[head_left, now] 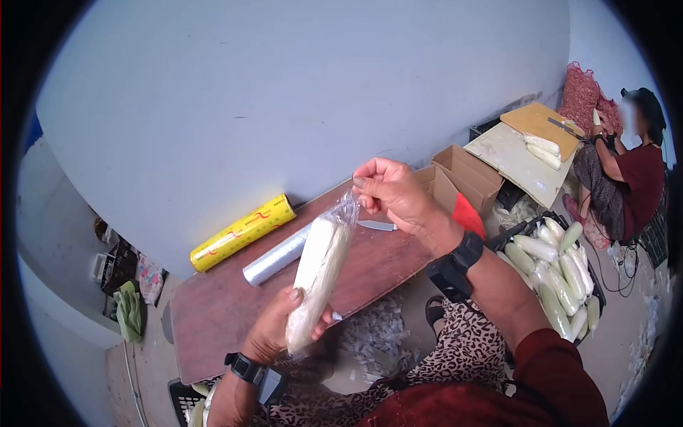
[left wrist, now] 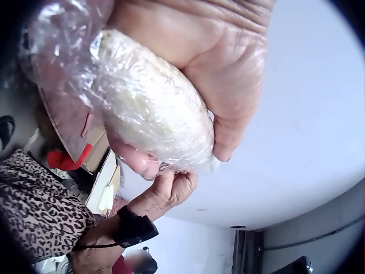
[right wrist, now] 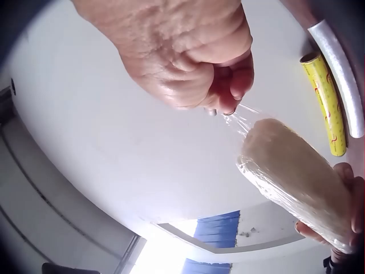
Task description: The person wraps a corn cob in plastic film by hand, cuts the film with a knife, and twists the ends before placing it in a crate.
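A long, pale vegetable (head_left: 318,274) wrapped in clear cling film is held up slanting over the bench. My left hand (head_left: 274,324) grips its lower end, with the thumb on the near side and fingers curled round behind. At the upper end, the thumb and fingertips of my right hand (head_left: 398,193) pinch the gathered cling film (head_left: 346,208). Thin strands of film stretch from those fingertips to the vegetable (right wrist: 291,174) in the right wrist view. Crumpled film bunches at its other end in the left wrist view, beside the left palm (left wrist: 188,45).
On the reddish bench (head_left: 220,320) lie a yellow printed roll (head_left: 242,233), a clear film roll (head_left: 276,257) and a knife (head_left: 377,225). Cardboard boxes (head_left: 466,174) stand beyond. A crate (head_left: 601,295) of wrapped vegetables is at right, near a seated person (head_left: 637,171). Scraps (head_left: 377,338) cover the floor.
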A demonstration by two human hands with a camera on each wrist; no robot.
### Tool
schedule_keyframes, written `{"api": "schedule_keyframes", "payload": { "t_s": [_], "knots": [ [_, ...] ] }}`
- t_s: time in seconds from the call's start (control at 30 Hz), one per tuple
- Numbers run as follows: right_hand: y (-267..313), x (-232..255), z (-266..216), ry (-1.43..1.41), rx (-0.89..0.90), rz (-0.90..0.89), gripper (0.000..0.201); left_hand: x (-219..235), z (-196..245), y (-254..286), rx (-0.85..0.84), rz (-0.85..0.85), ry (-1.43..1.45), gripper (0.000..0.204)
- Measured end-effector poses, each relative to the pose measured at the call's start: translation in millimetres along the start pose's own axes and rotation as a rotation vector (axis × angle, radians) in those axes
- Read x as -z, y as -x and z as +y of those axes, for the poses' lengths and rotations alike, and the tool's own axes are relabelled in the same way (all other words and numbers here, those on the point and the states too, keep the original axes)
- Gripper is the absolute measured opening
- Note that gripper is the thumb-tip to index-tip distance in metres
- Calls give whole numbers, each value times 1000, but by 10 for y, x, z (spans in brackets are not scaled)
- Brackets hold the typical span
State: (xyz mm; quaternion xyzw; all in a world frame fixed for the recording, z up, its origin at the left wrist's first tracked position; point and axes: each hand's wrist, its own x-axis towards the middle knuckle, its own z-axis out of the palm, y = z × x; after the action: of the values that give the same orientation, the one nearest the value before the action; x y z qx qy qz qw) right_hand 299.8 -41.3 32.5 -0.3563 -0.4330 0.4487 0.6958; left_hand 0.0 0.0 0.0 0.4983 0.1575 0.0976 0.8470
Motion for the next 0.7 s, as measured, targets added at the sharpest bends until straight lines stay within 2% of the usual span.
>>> {"api": "schedule_keyframes", "payload": {
  "t_s": [0.07,0.17,0.27,0.37,0.7],
  "knots": [
    [-5,74,-46,-58,33,114,13,-16,10,41,-21,28,-22,60],
    [16,319,-129,-85,-4,58,19,-1,-138,-50,-37,84,-6,67],
    [30,276,-54,16,-92,-186,26,108,-70,-11,-13,36,17,59],
    [148,41,-62,193,-45,-178,32,127,-40,-12,3,51,-24,60],
    [176,30,-50,301,-268,-210,40,65,-15,-54,29,77,-91,61]
  ]
}}
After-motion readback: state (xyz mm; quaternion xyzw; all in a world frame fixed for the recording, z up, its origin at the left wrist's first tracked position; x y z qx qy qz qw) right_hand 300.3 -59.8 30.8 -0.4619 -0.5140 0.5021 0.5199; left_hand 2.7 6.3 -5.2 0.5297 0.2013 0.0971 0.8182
